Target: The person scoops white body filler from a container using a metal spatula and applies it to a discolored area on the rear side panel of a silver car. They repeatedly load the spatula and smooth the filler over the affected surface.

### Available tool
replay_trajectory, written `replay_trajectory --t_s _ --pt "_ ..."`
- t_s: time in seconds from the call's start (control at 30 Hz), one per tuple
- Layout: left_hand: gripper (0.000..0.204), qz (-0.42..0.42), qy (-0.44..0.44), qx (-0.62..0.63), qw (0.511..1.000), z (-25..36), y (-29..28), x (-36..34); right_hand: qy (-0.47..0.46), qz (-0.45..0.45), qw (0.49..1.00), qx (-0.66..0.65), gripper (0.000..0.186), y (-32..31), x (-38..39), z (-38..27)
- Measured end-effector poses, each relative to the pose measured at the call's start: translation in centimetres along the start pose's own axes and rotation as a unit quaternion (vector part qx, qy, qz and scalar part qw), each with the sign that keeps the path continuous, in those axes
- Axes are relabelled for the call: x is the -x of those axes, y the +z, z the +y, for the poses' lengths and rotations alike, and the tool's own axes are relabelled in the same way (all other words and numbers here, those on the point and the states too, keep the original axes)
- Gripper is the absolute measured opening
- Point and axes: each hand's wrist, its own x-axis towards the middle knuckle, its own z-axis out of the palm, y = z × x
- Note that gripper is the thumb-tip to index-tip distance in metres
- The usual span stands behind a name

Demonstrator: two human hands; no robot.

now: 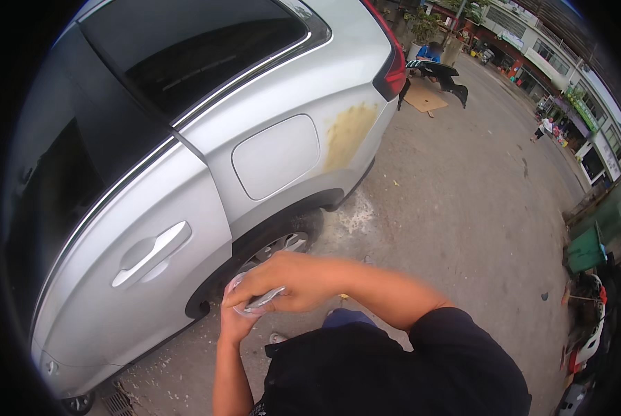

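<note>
In front of my body, beside the rear wheel of a silver car, my two hands meet. My right hand lies over the top with its fingers curled, gripping a flat, shiny grey piece whose kind I cannot make out. Below it, my left hand is closed around a clear plastic, cup-like thing; most of it is hidden by my fingers. A rough yellowish patch marks the rear panel, between the fuel flap and the tail light.
The car's door handle sticks out on the left. Farther off, a person in blue is beside a black car part, near flat cardboard. At right stand a green bin and loose car parts. A drain grate lies lower left.
</note>
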Motion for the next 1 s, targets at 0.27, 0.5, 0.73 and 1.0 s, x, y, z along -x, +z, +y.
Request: replay_trajectory --t_s 0.27,0.5,0.73,1.0 --pt "0.08 -0.051 -0.049 0.147 0.987 0.1 -1.3 -0.8 0.01 0.081 0.996 -0.038 0.044 -1.8 -2.3 1.0" --pt "0.08 0.083 0.007 -0.048 0.995 1.2 1.1 -1.6 -0.013 0.059 0.994 -0.089 0.041 -5.7 2.3 2.6" --pt "0.08 0.25 0.03 -0.183 0.95 1.1 4.6 -1.8 0.032 0.233 0.964 -0.121 0.039 -4.5 2.3 8.2" --pt "0.085 0.291 -0.12 -0.13 0.94 0.6 5.6 0.5 0.103 0.283 0.908 -0.29 0.052 -2.9 2.6 11.2"
